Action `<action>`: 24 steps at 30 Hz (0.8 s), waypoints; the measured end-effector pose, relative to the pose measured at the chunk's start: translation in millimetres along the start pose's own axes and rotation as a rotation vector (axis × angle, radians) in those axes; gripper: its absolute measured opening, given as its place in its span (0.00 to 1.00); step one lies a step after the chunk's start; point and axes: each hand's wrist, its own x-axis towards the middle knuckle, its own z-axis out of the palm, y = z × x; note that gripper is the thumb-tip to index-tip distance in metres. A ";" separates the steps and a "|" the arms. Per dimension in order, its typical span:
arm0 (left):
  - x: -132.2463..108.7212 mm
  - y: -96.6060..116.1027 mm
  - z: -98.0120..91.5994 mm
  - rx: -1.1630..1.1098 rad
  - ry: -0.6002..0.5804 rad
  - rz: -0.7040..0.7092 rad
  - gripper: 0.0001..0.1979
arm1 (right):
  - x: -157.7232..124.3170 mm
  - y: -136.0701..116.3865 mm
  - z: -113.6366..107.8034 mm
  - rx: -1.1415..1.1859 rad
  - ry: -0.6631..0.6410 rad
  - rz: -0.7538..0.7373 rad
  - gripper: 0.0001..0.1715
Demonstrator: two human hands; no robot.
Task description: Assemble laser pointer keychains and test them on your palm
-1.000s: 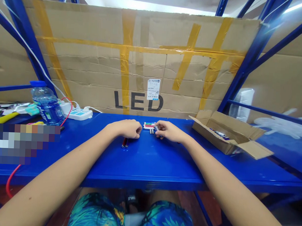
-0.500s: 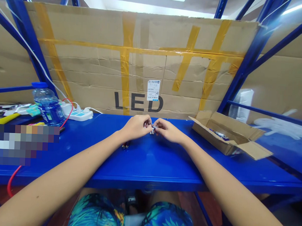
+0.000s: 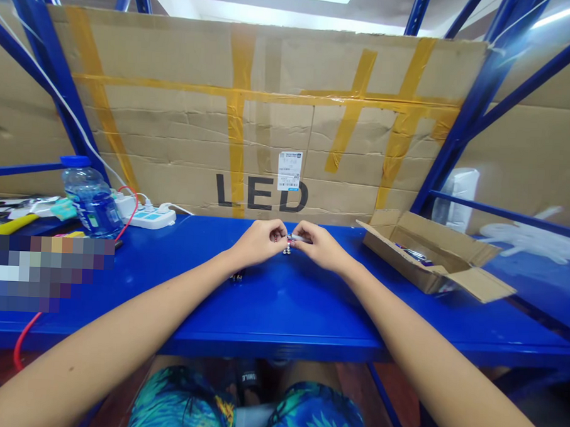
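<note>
While right fingers (image 3: 305,245) pinch grey rod (image 3: 301,238), left fingers (image 3: 278,225) curl around slim cylinders (image 3: 289,241).

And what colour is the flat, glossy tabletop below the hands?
Glossy blue tabletop, clearest in the head view.

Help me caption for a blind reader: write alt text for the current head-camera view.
A person's left hand and right hand nearly meet at small silver-ended items, too small to identify, on a blue table, the right pinching a slim pale piece. An open cardboard box stands at right, a blue-capped bottle and white power strip at left.
</note>
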 end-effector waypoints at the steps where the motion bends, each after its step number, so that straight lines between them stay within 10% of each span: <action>1: -0.1 -0.1 0.0 -0.001 -0.002 -0.003 0.03 | -0.1 -0.1 -0.7 -0.028 0.004 -0.008 0.06; 24: 0.9 3.9 -2.7 -0.220 -0.063 -0.069 0.05 | -5.6 -9.8 -0.9 -0.224 0.094 -0.256 0.06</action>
